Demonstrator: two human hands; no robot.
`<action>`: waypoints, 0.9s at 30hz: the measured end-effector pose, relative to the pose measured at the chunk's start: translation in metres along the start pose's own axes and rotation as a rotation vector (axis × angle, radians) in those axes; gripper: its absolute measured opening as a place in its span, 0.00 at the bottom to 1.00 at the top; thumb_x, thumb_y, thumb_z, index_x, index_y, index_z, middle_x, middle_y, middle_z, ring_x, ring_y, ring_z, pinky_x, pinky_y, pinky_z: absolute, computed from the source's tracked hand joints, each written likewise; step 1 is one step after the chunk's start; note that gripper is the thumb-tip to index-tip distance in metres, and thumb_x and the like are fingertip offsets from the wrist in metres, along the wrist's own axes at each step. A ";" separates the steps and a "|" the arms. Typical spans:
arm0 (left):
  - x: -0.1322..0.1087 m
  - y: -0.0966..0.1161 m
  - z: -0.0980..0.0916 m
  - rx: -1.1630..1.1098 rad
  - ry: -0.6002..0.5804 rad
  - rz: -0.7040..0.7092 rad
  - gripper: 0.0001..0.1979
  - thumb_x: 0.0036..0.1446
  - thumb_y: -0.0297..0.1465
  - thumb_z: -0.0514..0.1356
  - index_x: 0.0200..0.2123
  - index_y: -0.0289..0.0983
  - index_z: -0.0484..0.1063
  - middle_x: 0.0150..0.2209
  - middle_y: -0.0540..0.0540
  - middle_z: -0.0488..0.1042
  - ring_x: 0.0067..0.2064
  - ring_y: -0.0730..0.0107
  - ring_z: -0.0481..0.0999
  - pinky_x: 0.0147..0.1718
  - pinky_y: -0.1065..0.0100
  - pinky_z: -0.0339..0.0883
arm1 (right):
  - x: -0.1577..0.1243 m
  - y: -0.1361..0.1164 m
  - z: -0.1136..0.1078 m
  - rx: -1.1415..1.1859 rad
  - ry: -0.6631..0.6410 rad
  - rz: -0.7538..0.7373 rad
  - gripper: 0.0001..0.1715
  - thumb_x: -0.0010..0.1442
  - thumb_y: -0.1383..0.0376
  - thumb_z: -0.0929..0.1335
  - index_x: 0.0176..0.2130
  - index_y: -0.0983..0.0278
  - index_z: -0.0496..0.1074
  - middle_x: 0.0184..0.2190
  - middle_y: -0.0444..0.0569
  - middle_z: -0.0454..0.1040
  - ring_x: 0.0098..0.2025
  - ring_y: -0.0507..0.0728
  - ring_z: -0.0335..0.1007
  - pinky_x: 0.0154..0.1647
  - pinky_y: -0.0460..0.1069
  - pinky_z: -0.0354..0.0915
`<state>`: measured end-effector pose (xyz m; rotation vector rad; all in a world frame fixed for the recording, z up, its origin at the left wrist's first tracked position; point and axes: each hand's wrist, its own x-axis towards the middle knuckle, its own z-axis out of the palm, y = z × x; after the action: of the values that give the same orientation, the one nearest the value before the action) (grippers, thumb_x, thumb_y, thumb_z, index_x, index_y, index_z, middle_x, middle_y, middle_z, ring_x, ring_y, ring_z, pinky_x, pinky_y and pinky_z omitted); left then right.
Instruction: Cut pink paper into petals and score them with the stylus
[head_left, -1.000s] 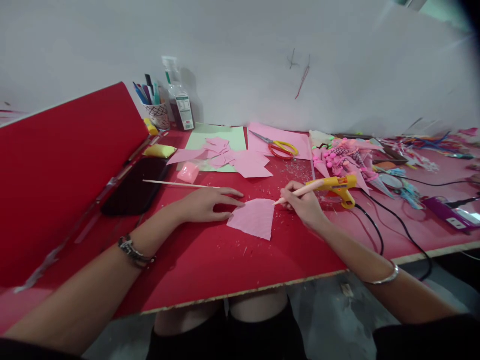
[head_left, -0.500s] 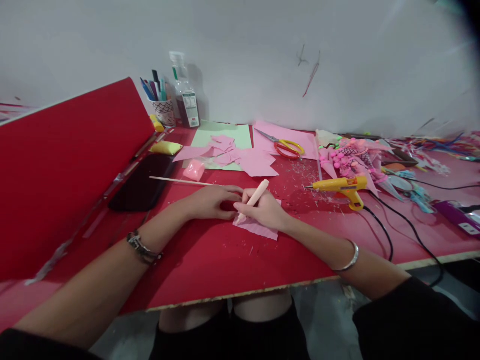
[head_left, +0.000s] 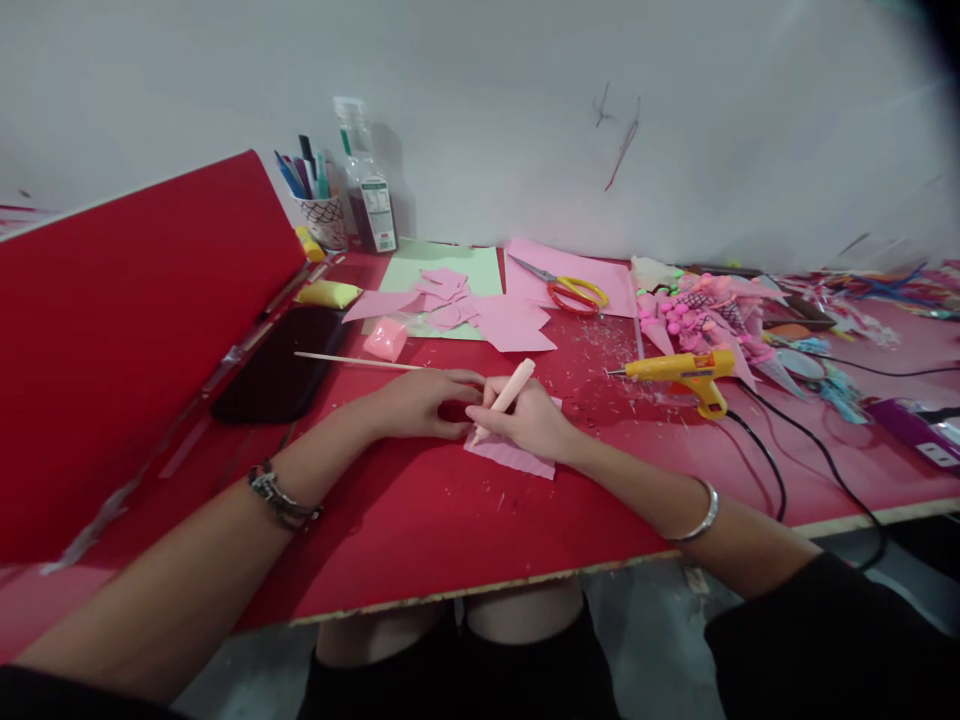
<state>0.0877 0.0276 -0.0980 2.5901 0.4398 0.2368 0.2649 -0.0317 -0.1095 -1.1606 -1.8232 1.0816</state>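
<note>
My right hand [head_left: 534, 418] is closed round a thick cream-coloured marker [head_left: 514, 386], its back end tilted up to the right and its tip down on a small piece of pink paper [head_left: 521, 460]. This paper has drawn or creased lines and a jagged lower edge; my right hand covers much of it. Beside it on the left, my left hand [head_left: 420, 402] lies on the table, fingers reaching toward the paper's upper left edge and thumb apart from them. Its fingertips are partly hidden near the right hand. A thin pale stick [head_left: 356, 361] runs up to the left hand.
Pink cut papers [head_left: 514, 322], scissors [head_left: 566, 290] and a small pink packet [head_left: 385, 339] lie farther back. At right are a yellow glue gun [head_left: 682, 375] with its cord and a heap of pink cones [head_left: 701, 312]. A dark phone [head_left: 277, 370] and red board [head_left: 142, 350] are left.
The view has shifted very slightly. The marker's tip has moved a little on the pink paper; both hands stay in nearly the same place.
</note>
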 end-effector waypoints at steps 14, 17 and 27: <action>-0.001 -0.003 0.003 0.018 0.000 -0.076 0.19 0.52 0.31 0.56 0.49 0.46 0.66 0.54 0.48 0.63 0.48 0.67 0.68 0.44 0.69 0.61 | -0.004 0.011 -0.027 -0.063 0.136 -0.002 0.15 0.52 0.59 0.66 0.21 0.63 0.58 0.16 0.42 0.66 0.21 0.49 0.64 0.20 0.44 0.58; -0.001 -0.003 0.003 0.020 -0.016 -0.082 0.20 0.52 0.32 0.56 0.50 0.47 0.65 0.55 0.49 0.62 0.48 0.67 0.68 0.44 0.69 0.61 | -0.006 0.011 -0.031 -0.076 0.164 -0.006 0.15 0.52 0.60 0.65 0.21 0.63 0.57 0.16 0.41 0.64 0.20 0.49 0.64 0.19 0.43 0.57; -0.001 -0.002 0.001 0.023 -0.020 -0.073 0.19 0.53 0.32 0.56 0.50 0.46 0.65 0.56 0.49 0.61 0.50 0.67 0.66 0.46 0.69 0.61 | -0.015 0.023 -0.051 -0.220 0.290 0.005 0.16 0.52 0.59 0.65 0.20 0.63 0.57 0.15 0.39 0.59 0.19 0.48 0.55 0.19 0.44 0.52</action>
<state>0.0866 0.0285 -0.1001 2.5905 0.5315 0.1810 0.3224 -0.0263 -0.1122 -1.3720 -1.7387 0.6844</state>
